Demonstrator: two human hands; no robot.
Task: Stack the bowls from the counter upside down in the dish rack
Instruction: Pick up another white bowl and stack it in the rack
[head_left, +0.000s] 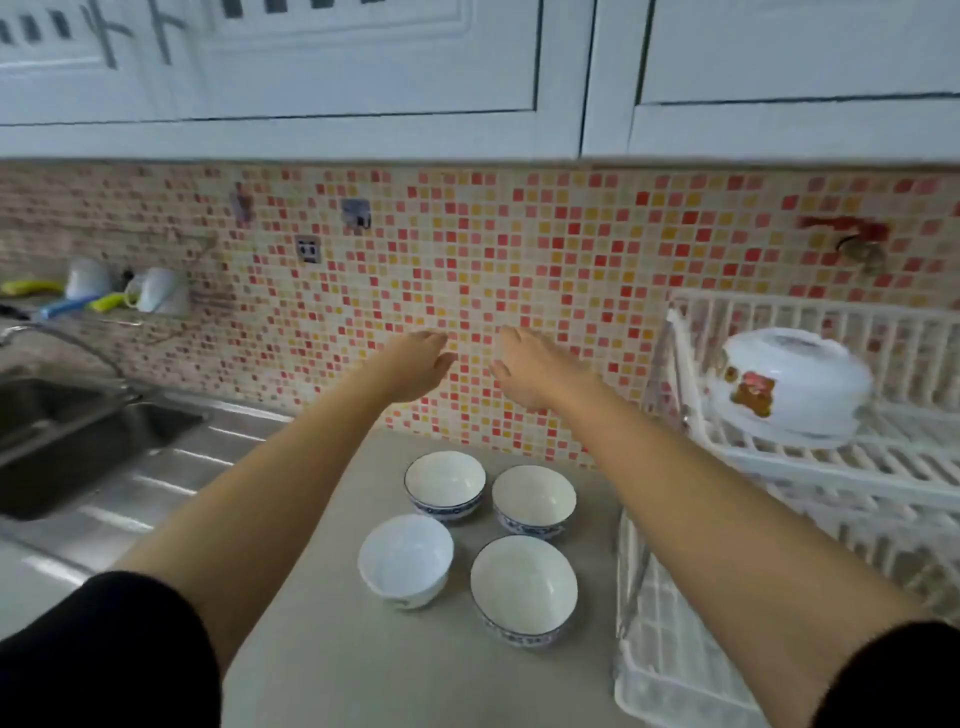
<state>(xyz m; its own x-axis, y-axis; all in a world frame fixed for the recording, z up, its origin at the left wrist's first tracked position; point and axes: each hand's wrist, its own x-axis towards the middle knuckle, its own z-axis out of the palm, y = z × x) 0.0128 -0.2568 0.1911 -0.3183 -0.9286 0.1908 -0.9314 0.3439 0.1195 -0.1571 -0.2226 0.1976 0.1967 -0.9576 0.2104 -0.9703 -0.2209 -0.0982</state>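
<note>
Reaching forward empty, left hand and right hand hold a wide grip above four upright bowls.

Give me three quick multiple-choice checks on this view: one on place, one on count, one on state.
1. The dish rack stands where relative to the bowls?
A. left B. right C. behind
2. How many bowls sit on the counter?
A. two B. three C. four
3. The bowls are:
A. upright B. upside down C. stacked

Answers: 1 B, the rack fills the right edge. 2 C, four bowls, including the plain white bowl. 3 A, their open mouths face up; the left hand and right hand hold nothing.
</note>
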